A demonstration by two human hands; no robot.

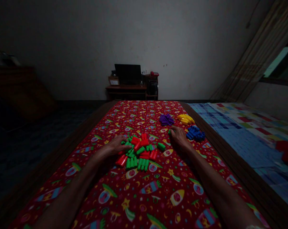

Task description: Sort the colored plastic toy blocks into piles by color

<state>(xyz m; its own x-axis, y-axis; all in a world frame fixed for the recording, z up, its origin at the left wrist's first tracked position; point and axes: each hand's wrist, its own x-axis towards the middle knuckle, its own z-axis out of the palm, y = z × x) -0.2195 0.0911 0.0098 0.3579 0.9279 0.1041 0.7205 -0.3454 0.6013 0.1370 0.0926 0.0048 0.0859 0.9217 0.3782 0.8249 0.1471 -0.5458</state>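
A mixed heap of red and green plastic blocks [139, 152] lies in the middle of a table covered by a red patterned cloth [144, 194]. My left hand [117, 144] rests on the heap's left side, fingers curled over a green block. My right hand [179, 136] lies palm down to the right of the heap, its fingertips pinching a small green block [169, 131]. Beyond that hand sit three sorted piles: purple blocks [166, 119], yellow blocks [185, 119] and blue blocks [195, 133]. One green block [161, 146] lies apart between heap and right hand.
The table's wooden edges [232, 159] run along both sides. A bed with a blue checked cover [249, 136] stands to the right. A dark desk with a monitor [128, 74] is against the far wall. The room is dim.
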